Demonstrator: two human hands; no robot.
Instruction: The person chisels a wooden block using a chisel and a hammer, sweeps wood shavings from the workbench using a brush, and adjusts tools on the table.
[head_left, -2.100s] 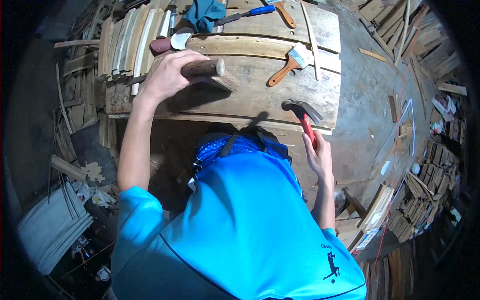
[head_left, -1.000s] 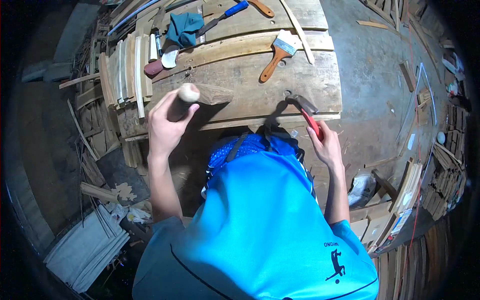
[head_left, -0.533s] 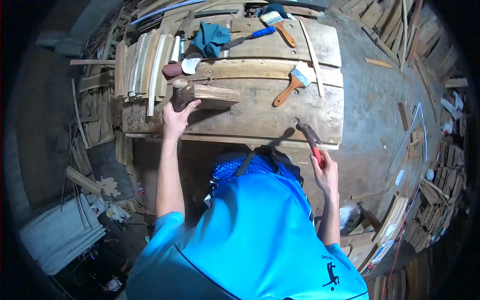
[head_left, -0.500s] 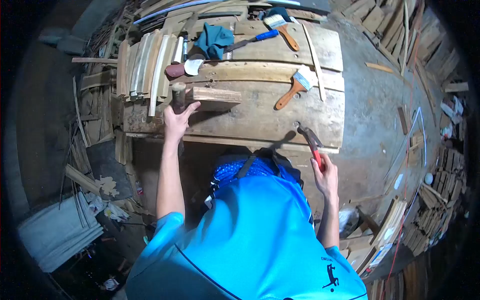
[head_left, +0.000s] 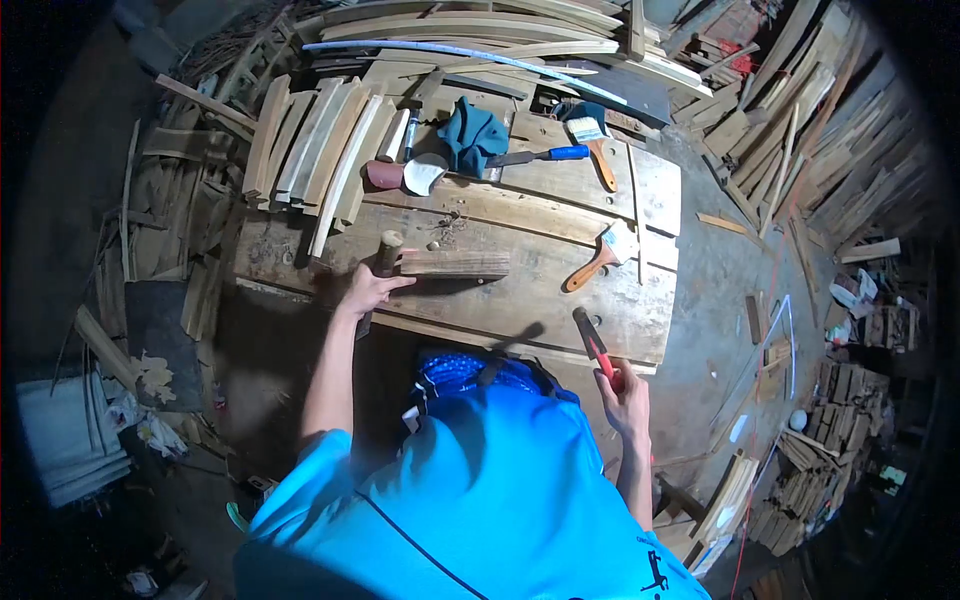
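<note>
My left hand [head_left: 368, 291] is wrapped round a wooden mallet; the light end of its handle [head_left: 391, 240] points up, and its block head [head_left: 455, 264] extends to the right over the bench. My right hand [head_left: 627, 398] grips the red handle of a claw hammer [head_left: 588, 333] at the bench's front right edge, its metal head over the boards. Between and beyond the hands, a paintbrush [head_left: 592, 266] with a wooden handle lies on the wooden bench [head_left: 540, 310].
Beyond the hands lie a teal cloth [head_left: 472, 137], a blue-handled tool [head_left: 568, 153], a second brush [head_left: 602, 160], a dark red roll [head_left: 384, 175] and a thin stick [head_left: 637, 215]. Curved wooden strips [head_left: 307, 150] stand at the left. Scrap wood [head_left: 815, 450] is piled at the right.
The view has tilted, showing more of the bench's far side. The hammer has turned, its head now pointing away to the upper left. Both hands keep their holds.
</note>
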